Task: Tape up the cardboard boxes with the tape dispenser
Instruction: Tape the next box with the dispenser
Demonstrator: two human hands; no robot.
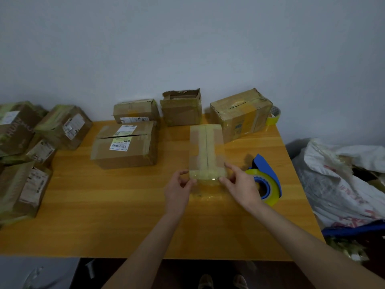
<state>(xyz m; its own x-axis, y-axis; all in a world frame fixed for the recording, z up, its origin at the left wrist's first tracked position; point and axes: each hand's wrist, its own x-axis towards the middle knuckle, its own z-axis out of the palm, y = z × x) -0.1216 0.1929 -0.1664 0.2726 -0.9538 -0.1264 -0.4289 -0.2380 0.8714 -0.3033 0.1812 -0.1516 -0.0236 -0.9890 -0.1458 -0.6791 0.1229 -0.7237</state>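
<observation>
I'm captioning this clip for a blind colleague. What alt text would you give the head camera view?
A left hand and right hand grip the near end of a narrow cardboard box, taped along its seam, on a wooden table. A blue tape dispenser lies right of it; other boxes stand behind and left.

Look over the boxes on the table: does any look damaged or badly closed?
Yes. The open box at the back has torn, ragged flaps. The back-right box is battered, with a slit in its top. The large labelled box has a gaping seam. The centre box, held by the left hand and right hand, looks sound.
</observation>
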